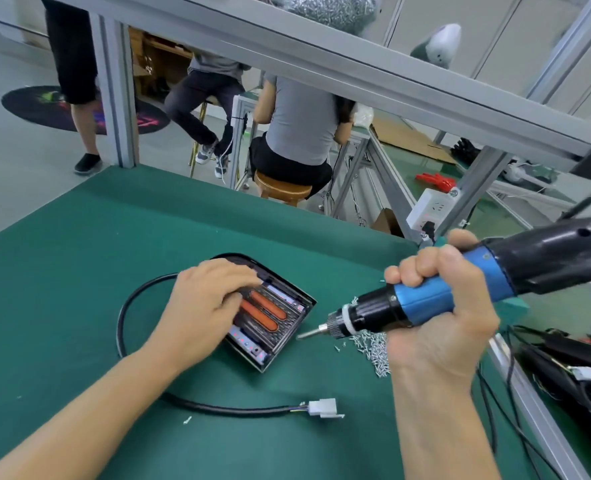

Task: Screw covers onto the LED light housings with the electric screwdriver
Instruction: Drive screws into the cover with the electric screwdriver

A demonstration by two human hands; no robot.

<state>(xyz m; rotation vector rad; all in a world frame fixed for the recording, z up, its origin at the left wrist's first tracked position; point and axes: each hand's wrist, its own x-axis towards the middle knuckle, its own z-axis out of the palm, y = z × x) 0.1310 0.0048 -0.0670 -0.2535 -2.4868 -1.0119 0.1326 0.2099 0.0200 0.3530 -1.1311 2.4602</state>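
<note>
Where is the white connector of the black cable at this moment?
In the head view, the white connector lies on the green mat, near the lower middle, in front of the LED light housing, between both forearms.

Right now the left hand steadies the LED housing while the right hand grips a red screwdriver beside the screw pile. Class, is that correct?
Not quite. In the head view the screwdriver gripped by the right hand is blue and black, not red. The left hand does steady the housing, beside the screws.

Near-left part of LED light housing [270, 317] hidden under left hand [200, 306], electric screwdriver [460, 289] rear cut off at right edge, bit tip blurred
</note>
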